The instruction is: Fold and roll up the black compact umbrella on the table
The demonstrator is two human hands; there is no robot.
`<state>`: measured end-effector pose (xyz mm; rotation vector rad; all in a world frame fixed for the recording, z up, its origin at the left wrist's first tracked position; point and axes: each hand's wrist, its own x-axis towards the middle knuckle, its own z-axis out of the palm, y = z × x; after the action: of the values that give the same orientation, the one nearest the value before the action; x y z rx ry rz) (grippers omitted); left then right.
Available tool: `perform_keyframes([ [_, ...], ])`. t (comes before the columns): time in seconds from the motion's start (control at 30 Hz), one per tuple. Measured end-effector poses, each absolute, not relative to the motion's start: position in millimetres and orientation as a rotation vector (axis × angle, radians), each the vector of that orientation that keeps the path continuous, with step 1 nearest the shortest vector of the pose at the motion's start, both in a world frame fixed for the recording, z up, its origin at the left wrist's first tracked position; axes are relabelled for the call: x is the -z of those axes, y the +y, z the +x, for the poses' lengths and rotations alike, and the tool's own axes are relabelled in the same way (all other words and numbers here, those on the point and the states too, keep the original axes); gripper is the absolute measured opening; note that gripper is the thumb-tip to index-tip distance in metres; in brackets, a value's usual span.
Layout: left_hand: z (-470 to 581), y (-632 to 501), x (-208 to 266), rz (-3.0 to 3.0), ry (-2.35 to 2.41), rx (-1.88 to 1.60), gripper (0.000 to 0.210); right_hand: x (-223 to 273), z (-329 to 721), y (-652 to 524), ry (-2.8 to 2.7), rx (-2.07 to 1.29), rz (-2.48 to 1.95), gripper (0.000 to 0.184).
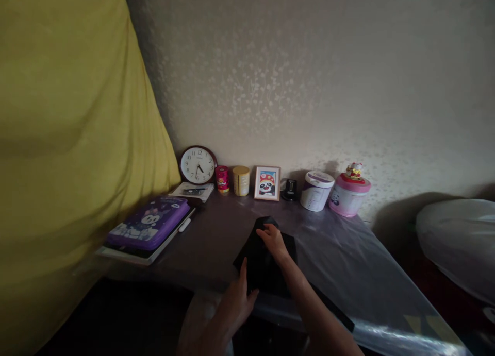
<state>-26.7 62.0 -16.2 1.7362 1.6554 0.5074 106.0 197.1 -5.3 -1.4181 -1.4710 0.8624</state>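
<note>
A black cloth item, perhaps a bag or a folded garment, lies at the table's near edge. Its exact kind is hard to make out in the dim light. A black strip like a strap or sleeve reaches from it toward the lower right. My right hand is over its far part, fingers curled and closed on the cloth. At the cloth's near left edge is my left hand, index finger stretched forward and thumb apart from it; the other fingers are partly hidden.
A plastic-covered table stands against the wall. Along its back are a clock, pink tin, yellow tin, framed panda picture, small black object, white tub and pink tub. A purple case lies left, beside a yellow curtain.
</note>
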Motion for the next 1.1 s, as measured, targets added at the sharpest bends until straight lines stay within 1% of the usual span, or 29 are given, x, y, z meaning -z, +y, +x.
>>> perform_keyframes([
  [0.17,-25,60,19,1.767,1.725,-0.466,0.073,6,97,198,-1.508,-0.94,-1.5,0.032],
  [0.27,-22,58,20,1.791,1.771,-0.528,0.071,2,96,196,-1.569,-0.994,-1.494,0.027],
  [0.43,-18,54,18,1.835,1.826,-0.602,0.055,-2,95,193,-1.677,-1.038,-1.457,0.021],
  [0.5,-19,55,17,1.871,1.782,-0.594,0.058,-3,94,194,-1.722,-1.028,-1.446,0.018],
  [0.6,-22,59,14,1.917,1.696,-0.548,0.073,-5,93,195,-1.782,-0.995,-1.425,0.014],
  [0.7,-24,62,13,1.884,1.682,-0.468,0.077,-8,94,190,-1.822,-0.973,-1.387,0.017],
  [0.77,-24,63,14,1.861,1.685,-0.461,0.076,-8,97,181,-1.853,-0.901,-1.313,0.02],
  [0.93,-22,62,14,1.83,1.698,-0.469,0.072,3,114,158,-2.015,-0.41,-1.026,0.016],
  [1.1,-18,62,11,1.804,1.789,-0.39,0.069,19,124,173,-2.158,-0.263,-0.92,0.017],
])
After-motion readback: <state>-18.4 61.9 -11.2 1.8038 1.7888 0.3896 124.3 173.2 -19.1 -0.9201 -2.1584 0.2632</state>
